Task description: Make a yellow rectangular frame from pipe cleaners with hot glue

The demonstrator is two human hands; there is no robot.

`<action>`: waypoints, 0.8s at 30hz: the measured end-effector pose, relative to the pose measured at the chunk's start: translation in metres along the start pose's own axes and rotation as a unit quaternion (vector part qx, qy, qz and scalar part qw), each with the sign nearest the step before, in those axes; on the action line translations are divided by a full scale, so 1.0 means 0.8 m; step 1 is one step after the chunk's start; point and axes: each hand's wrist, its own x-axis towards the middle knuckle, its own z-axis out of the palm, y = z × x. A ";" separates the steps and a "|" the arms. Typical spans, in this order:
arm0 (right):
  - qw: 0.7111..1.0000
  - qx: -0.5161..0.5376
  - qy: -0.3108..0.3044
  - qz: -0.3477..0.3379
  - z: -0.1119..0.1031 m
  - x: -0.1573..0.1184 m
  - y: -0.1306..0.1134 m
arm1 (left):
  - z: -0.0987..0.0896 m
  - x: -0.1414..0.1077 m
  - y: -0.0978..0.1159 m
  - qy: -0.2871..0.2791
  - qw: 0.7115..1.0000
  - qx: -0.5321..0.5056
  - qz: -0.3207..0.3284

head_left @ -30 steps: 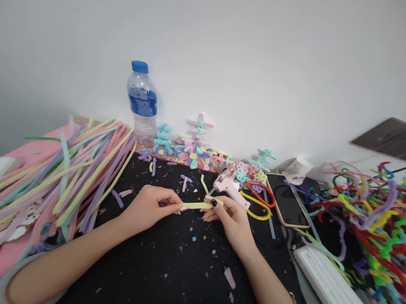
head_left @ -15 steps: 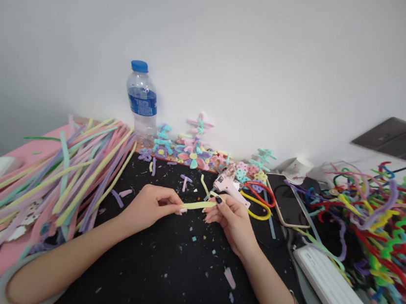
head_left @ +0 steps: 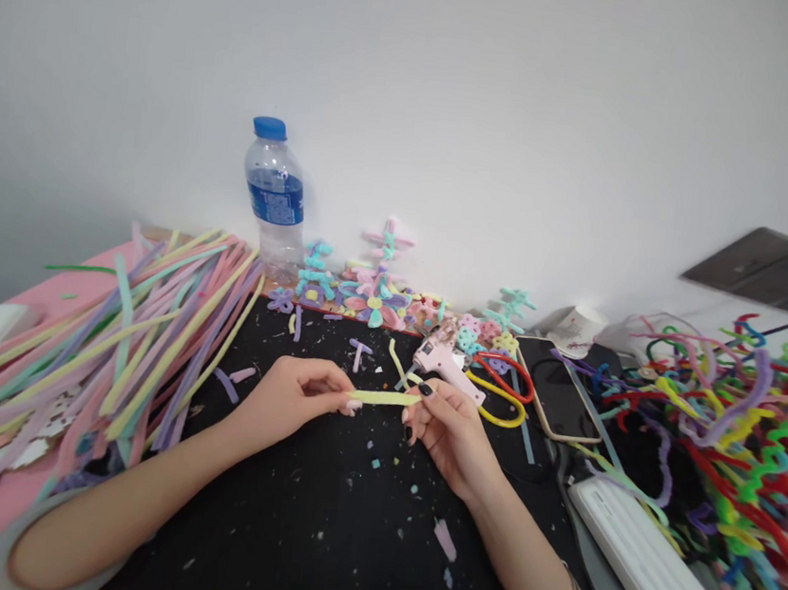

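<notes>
No legible txt: print on bottle label point(head_left: 276, 198) & paper cup point(head_left: 578, 332) too sm./blurred.

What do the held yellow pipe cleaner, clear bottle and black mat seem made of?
Yellow pipe cleaner: likely matte chenille fibre; its surface looks fuzzy. Clear bottle: glossy plastic, judging by its see-through walls. Black mat: matte, perhaps fabric or rubber; it shows no shine.

Strip point(head_left: 385, 398) over mat point(head_left: 307, 533), phone point(head_left: 561, 392) right, bottle point(head_left: 275, 199) behind, perhaps touching wall point(head_left: 461, 102)
</notes>
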 end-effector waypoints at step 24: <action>0.995 0.029 0.081 -0.051 -0.001 0.003 -0.002 | 0.005 0.001 -0.007 -0.117 0.956 -0.247 -0.110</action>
